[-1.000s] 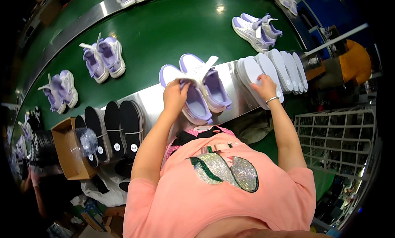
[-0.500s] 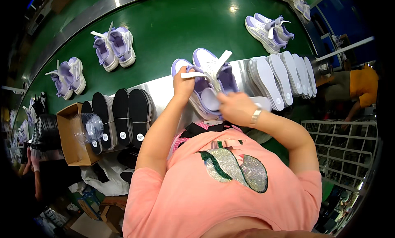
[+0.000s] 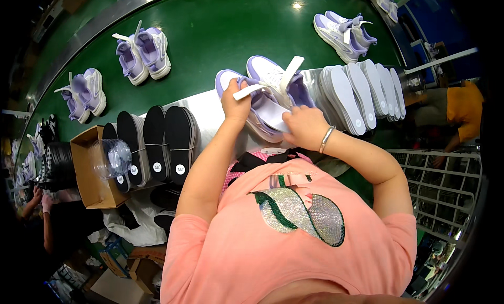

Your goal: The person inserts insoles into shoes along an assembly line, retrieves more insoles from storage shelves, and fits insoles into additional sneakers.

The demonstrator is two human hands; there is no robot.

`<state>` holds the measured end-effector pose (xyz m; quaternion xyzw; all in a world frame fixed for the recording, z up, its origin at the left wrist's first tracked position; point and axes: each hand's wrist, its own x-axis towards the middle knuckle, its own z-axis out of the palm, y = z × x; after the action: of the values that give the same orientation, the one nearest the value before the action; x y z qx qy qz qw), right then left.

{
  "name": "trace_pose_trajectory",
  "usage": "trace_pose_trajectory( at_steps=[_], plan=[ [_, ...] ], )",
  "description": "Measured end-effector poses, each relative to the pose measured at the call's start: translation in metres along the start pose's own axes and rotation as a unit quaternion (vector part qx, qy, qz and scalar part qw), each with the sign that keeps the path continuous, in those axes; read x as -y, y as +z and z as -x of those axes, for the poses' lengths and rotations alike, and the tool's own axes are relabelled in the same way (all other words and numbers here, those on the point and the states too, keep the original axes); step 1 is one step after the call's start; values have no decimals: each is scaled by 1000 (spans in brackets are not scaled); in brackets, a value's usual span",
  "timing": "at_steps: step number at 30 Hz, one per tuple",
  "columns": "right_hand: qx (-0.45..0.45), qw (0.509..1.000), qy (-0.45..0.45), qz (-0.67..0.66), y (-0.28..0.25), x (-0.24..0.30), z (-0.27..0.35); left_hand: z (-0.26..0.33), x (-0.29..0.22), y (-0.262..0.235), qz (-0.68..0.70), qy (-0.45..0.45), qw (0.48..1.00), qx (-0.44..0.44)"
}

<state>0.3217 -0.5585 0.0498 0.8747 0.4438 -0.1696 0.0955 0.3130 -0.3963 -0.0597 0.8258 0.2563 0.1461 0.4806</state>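
Observation:
A pair of white and lilac sneakers lies in front of me, toes pointing away. My left hand (image 3: pixel 235 100) is closed round the side of the left sneaker (image 3: pixel 224 79), near its raised white strap (image 3: pixel 248 91). A pale insole (image 3: pixel 272 114) lies partly inside that sneaker's opening. My right hand (image 3: pixel 307 126) pinches the insole's heel end at the back of the sneaker; its fingertips are partly hidden. Close alongside stands the right sneaker (image 3: pixel 265 67), its white strap (image 3: pixel 292 73) sticking up and its lilac lining showing.
Stacks of pale insoles (image 3: pixel 341 99) are to the right, bundled black insoles (image 3: pixel 181 141) to the left. Beside those is a cardboard box (image 3: pixel 89 172) with clear plastic. More sneaker pairs (image 3: pixel 152 52) stand on the green surface (image 3: pixel 236 25). A wire rack (image 3: pixel 441 188) is at the right.
My right hand has gone from a blurred sweep to a steady pinch at the insole's heel end. The insole lies farther forward in the left sneaker. My left hand keeps its hold.

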Motion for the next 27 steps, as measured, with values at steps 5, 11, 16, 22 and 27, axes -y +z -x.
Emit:
trace_pose_trajectory(
  at_steps=[5, 11, 16, 22, 27],
  plan=[
    [-107, 988, -111, -5, 34, 7, -30, 5, 0, 2, 2, 1, 1000, -11],
    [41, 994, -24, -95, 59, 9, -72, 6, 3, 6, 23, 54, 997, -44],
    [230, 967, -112, -17, 57, 10, -102, 2, 1, 4, 44, 0, 999, -3],
    [204, 977, -56, 32, 54, 17, -90, -1, 8, 10, 32, -27, 999, -9],
    [219, 966, -108, 81, 58, 11, -89, -2, 3, 8, 25, -33, 999, 10]
  ],
)
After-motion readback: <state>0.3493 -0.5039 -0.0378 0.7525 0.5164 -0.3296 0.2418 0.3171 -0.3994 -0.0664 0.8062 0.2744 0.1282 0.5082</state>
